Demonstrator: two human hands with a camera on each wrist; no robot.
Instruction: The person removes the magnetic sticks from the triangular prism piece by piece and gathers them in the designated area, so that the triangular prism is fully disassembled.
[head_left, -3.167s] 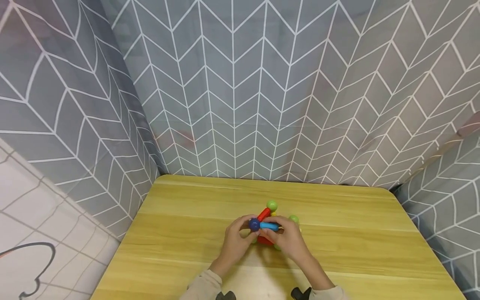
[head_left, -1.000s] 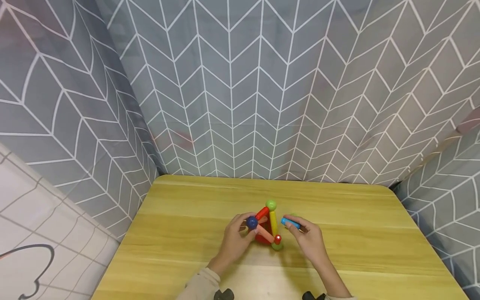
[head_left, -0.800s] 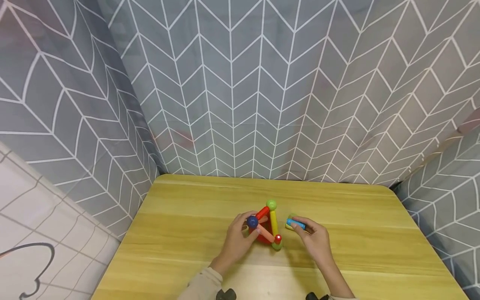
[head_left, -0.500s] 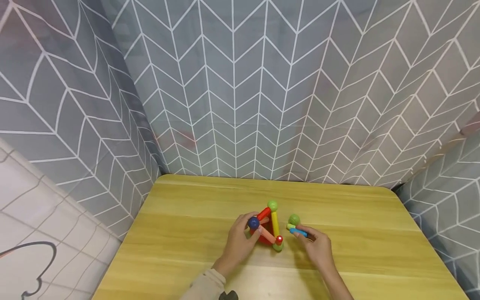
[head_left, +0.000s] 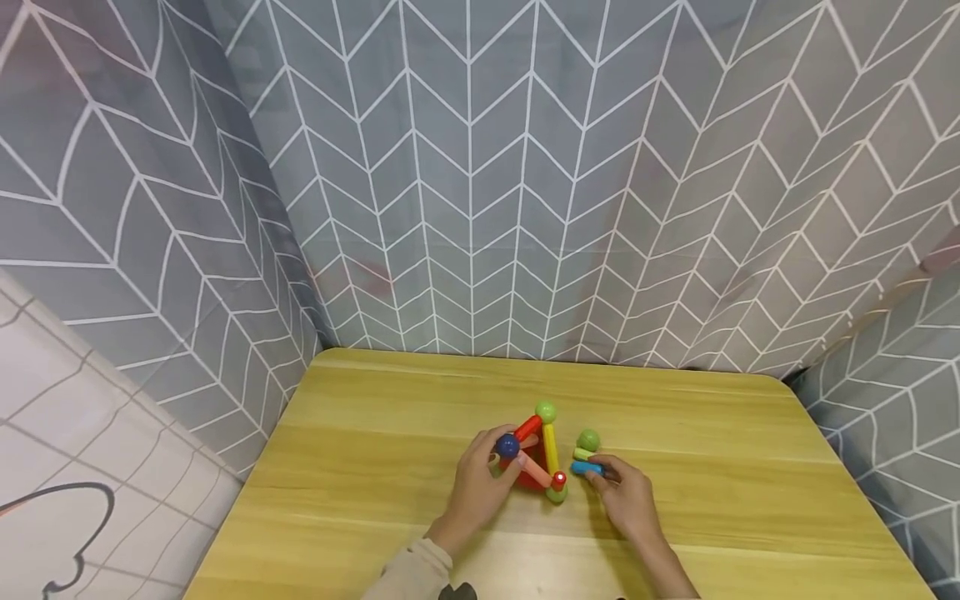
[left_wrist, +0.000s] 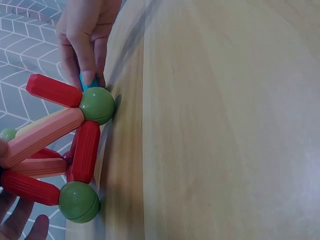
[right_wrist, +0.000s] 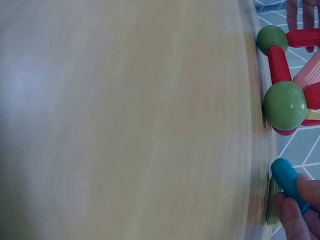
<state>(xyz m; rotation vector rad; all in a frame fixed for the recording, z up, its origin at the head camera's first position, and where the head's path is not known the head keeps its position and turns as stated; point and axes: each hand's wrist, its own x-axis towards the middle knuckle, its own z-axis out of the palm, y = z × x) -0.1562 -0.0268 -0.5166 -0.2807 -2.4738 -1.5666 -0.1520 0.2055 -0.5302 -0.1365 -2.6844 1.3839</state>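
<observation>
My left hand [head_left: 476, 483] grips a magnetic ball-and-stick frame by the dark blue ball [head_left: 507, 445] on top. Running down from that ball are a red stick [head_left: 528, 427] and a pink stick [head_left: 534, 469]. A yellow stick [head_left: 551, 448] joins two green corner balls, and a short red stick [left_wrist: 53, 90] juts free from the near corner ball [left_wrist: 97, 105]. To the right of the frame, my right hand [head_left: 630, 502] pinches a blue stick [right_wrist: 288, 181] between thumb and fingers, low over the table beside a yellow-green stick [head_left: 582, 454].
A loose green ball [head_left: 588, 440] sits just behind the yellow-green stick on the wooden table [head_left: 405, 400]. Grey patterned curtains [head_left: 495, 183] hang behind the table and along its sides.
My right hand has drawn the blue stick away from the dark blue ball, to the right and down beside the yellow-green stick. My left hand has kept its grip on the frame.
</observation>
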